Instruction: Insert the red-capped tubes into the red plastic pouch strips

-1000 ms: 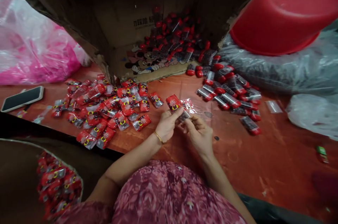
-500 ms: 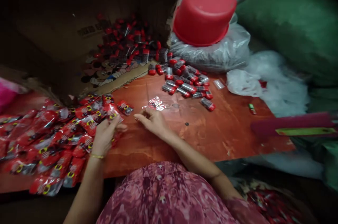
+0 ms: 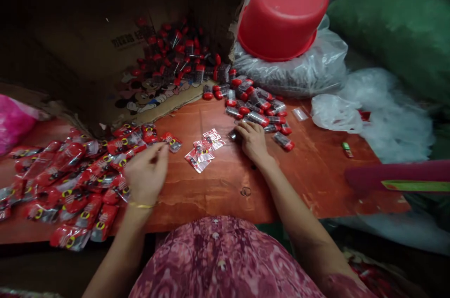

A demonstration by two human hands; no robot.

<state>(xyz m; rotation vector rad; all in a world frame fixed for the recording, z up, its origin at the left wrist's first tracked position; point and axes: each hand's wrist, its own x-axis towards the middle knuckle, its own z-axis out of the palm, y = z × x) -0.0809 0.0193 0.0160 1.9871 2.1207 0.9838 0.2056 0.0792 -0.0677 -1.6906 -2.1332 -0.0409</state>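
My right hand (image 3: pixel 253 144) has its fingers bent over a small dark, see-through bottle (image 3: pixel 232 135) at the near edge of a loose pile of red-capped bottles (image 3: pixel 256 117). My left hand (image 3: pixel 147 171), smeared by motion, hovers by the right side of a heap of red printed packets (image 3: pixel 75 178). Its fingers look curled, but their inner side is hidden. Between the hands lie several red and white printed cards (image 3: pixel 203 150), partly overlapping. One red packet (image 3: pixel 171 141) rests just beyond my left hand.
A large open cardboard box (image 3: pixel 168 110) at the back holds many more red-capped bottles. An upturned red basin (image 3: pixel 284 17) sits on a stuffed clear plastic bag (image 3: pixel 298 73). White plastic bags (image 3: pixel 333 113) and a purple bar (image 3: pixel 372 177) are at right on the orange tabletop (image 3: pixel 218 195).
My right hand has moved right, from the cards to the bottle pile, uncovering the cards. My left hand has drawn back from the packet it was touching on the heap. The view has shifted slightly.
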